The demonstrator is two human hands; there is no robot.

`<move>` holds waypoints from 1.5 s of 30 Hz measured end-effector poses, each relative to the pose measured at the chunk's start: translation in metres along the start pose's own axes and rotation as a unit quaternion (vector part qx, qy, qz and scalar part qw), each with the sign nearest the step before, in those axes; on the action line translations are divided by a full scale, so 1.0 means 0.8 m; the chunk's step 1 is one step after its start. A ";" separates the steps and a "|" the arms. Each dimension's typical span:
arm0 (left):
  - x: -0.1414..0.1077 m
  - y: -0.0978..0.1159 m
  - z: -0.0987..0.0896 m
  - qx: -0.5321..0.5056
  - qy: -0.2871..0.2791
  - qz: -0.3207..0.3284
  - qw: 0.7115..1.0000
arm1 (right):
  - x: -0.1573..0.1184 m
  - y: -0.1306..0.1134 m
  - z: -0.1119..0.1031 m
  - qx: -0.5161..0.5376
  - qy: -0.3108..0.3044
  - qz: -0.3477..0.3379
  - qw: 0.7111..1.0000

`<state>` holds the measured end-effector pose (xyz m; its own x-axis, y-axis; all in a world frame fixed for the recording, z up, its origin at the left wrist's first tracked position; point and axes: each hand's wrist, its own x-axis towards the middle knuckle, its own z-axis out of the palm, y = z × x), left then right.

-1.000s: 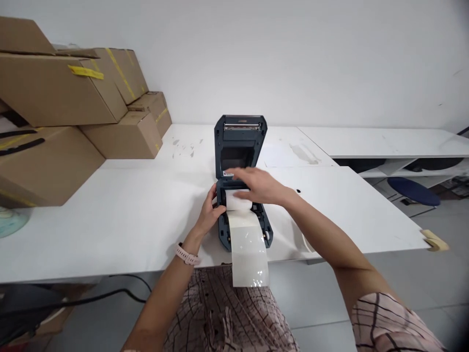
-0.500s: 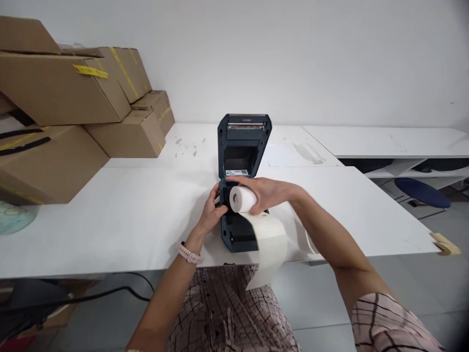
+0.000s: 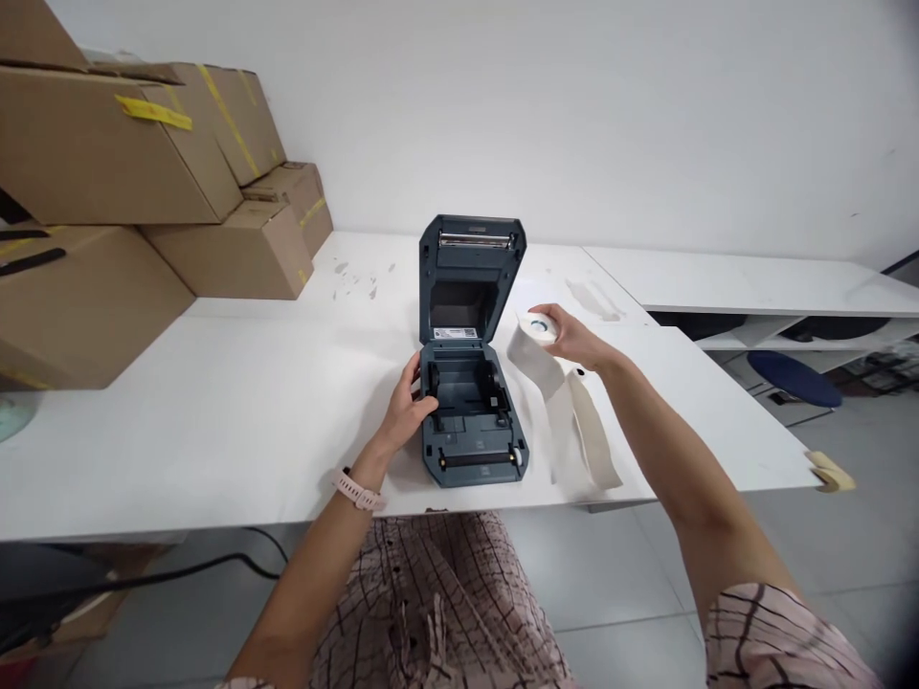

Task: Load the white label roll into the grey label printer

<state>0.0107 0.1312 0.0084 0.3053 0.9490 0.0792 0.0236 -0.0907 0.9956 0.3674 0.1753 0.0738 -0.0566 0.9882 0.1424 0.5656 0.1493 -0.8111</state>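
Slate-blue plastic forms the boxy label printer (image 3: 474,426) standing on the white tabletop (image 3: 236,421) in the head view. Its hinged slate-blue lid (image 3: 470,273) is tilted up and back, baring the inner bay and, near the front edge, a slim black roller (image 3: 478,459).

The left hand (image 3: 399,413) clasps the left side of the printer base, thumb over the rim. The right hand (image 3: 574,340) curls around a white paper roll with a round hollow core (image 3: 529,335), just right of the printer, its loose paper trailing toward the front edge. A curling cream paper strip (image 3: 595,435) is close by; whether it belongs to that roll cannot be told.

Judging by how things lie, opening the lid and getting the roll clear of the bay look done. Not yet done: the roll is not released, and the lid is not lowered. Brown cardboard boxes (image 3: 107,144) sit stacked at the left.
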 end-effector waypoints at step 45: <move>-0.001 -0.006 0.002 -0.002 -0.003 0.018 1.000 | -0.072 -0.114 0.129 -0.186 -0.203 -0.242 0.930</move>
<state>0.0118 0.1305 0.0035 0.3122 0.9430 0.1153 0.0076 -0.1238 0.9923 0.2345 0.1084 0.0811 -0.6419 0.7513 0.1533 0.6346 0.6327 -0.4438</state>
